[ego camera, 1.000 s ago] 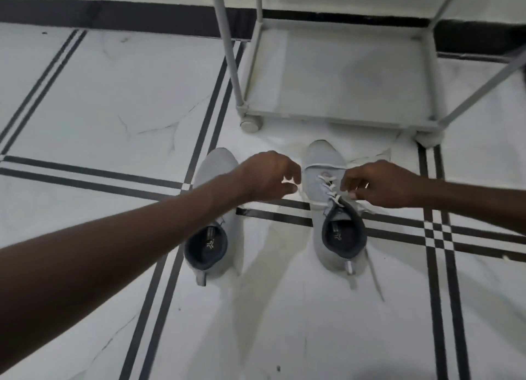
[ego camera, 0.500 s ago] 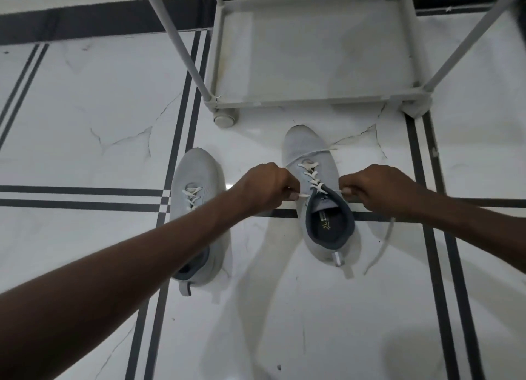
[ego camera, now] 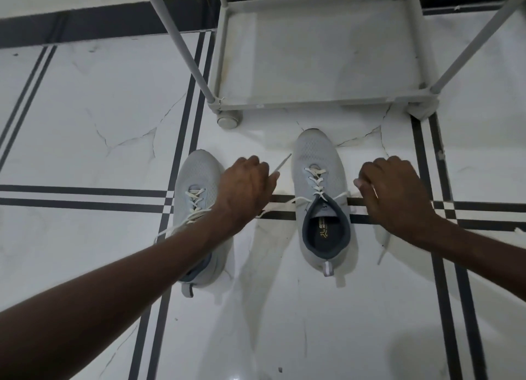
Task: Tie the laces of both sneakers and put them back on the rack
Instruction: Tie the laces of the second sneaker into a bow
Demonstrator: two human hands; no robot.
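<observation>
Nearest you, your left hand (ego camera: 244,189) is curled around one white lace end (ego camera: 281,164), whose tip pokes out past your knuckles. Your right hand (ego camera: 395,191) is closed over the other white lace end (ego camera: 382,248), whose tail hangs below your wrist to the marble floor (ego camera: 85,109). Between your hands sits the pale grey mesh sneaker with the dark blue collar (ego camera: 320,180), both laces drawn out sideways from its top eyelets and no knot formed yet. The matching grey sneaker (ego camera: 196,186) lies just left, partly under your left forearm, its laces loose too. Beyond both toes stands the white metal-framed shoe rack (ego camera: 318,105), its bottom shelf bare. If you pull unevenly, one end may run short for the bow, or the shoe may skid on the slick tile; the trailing tail could snag.
</observation>
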